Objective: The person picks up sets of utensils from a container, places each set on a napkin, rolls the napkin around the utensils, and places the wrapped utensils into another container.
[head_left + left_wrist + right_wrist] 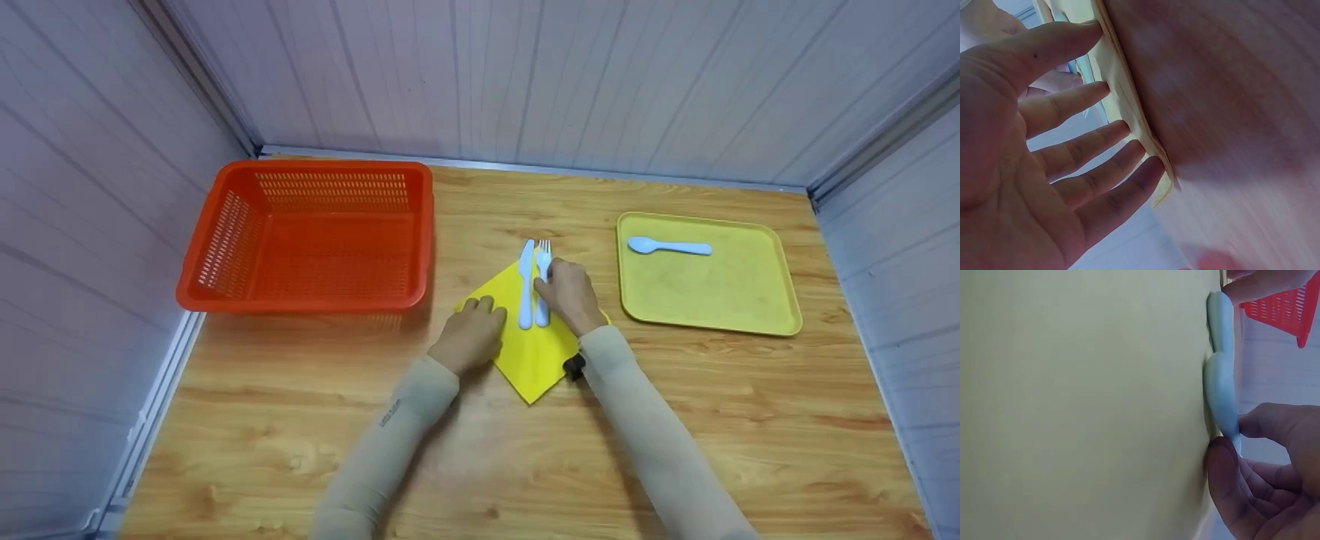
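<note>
A yellow napkin (531,379) lies on the table with one corner toward the person. On it, side by side and lengthwise, are a pale blue knife (526,300) and a pale blue fork (544,261), tines pointing away. My right hand (571,300) pinches the fork's handle (1222,391) between thumb and fingers, from the right side. At the napkin's left edge rests my left hand (472,334); its spread, nearly straight fingertips touch the edge in the left wrist view. The knife lies between the two hands.
A red-orange perforated basket (300,306) stands at the back left. On the right, a yellow tray (705,300) holds a pale blue spoon (679,247). Panelled walls (525,82) enclose the wooden table (480,480) at the back and sides.
</note>
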